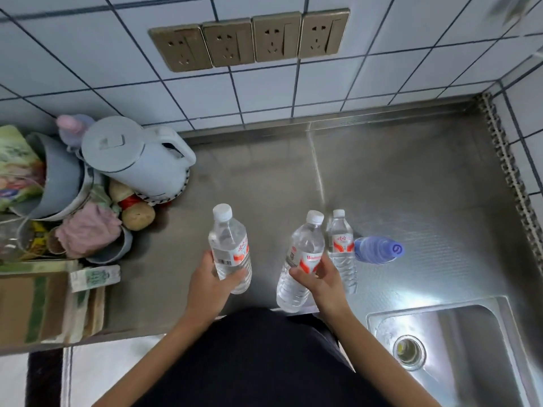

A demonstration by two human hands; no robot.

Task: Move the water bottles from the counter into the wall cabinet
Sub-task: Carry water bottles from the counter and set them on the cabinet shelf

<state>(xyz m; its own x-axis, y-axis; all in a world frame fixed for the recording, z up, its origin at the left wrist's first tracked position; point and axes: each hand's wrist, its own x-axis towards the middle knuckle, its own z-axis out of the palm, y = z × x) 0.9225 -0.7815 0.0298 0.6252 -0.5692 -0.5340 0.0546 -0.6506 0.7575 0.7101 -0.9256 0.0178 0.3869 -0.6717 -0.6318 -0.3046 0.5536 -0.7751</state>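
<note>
Dark-clothed torso (258, 362) lowest in view, bare forearms reaching out on either side over the steel table (411, 177). Left grip (211, 284) curled round the lower half of a clear water bottle (230, 248), white cap up, red-and-white label facing out; resting on the table or raised off it, cannot tell. Right grip (318, 282) wrapped round a second clear bottle (299, 259) at its label, tilted, cap leaning toward the wall, base near the table's front edge. Just behind that grip, a third clear bottle (340, 248) upright on the table, with a blue bottle (377, 249) right beside it; touching or apart, cannot tell. Sink (484, 348) with drain (408, 352) at near right. Far left: white kettle (135, 154), pink cloth (88, 230), cardboard box (38, 304), mixed clutter. Four bronze sockets (249, 39) on the tiled wall (382, 69) above.
</note>
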